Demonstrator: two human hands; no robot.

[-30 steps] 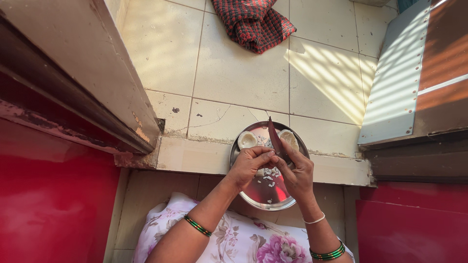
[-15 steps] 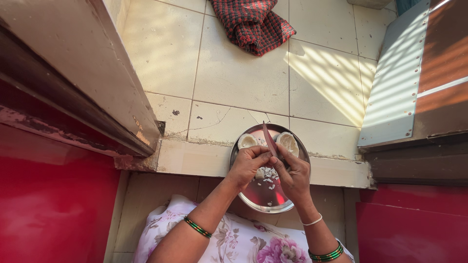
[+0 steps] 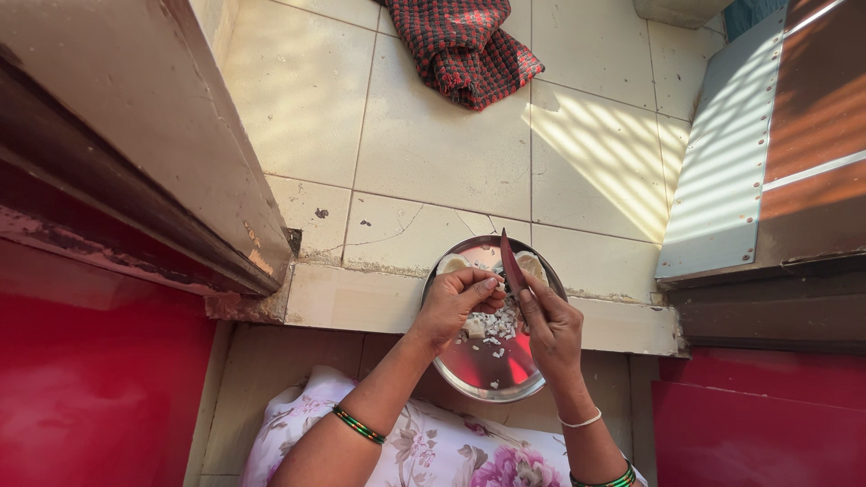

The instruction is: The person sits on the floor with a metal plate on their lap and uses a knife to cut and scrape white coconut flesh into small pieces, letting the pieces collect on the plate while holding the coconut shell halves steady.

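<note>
1. My right hand (image 3: 552, 326) is closed around the handle of a knife (image 3: 511, 261), its reddish blade pointing up and away from me over the far part of the steel plate (image 3: 487, 383).
2. My left hand (image 3: 456, 302) pinches a small pale piece against the blade, just above the middle of the plate; the piece is mostly hidden by my fingers, so I cannot tell its shape.
3. The plate rests on the edge of a stone step (image 3: 361, 302), with its near half hanging over my lap. Small white chopped bits (image 3: 492, 329) lie scattered on the plate under my hands, and two pale halved pieces (image 3: 534, 266) sit at its far rim.
4. Judging by this, I am in the middle of cutting: some is already chopped, and the halves at the far rim are not yet done.
5. The next cut seems to call for a short, controlled draw of the blade, with my left thumb kept off the edge and the bits falling onto the plate.
6. Beyond the plate lies the tiled floor (image 3: 433, 135), and farther off on it a red checked cloth (image 3: 465, 45).
</note>
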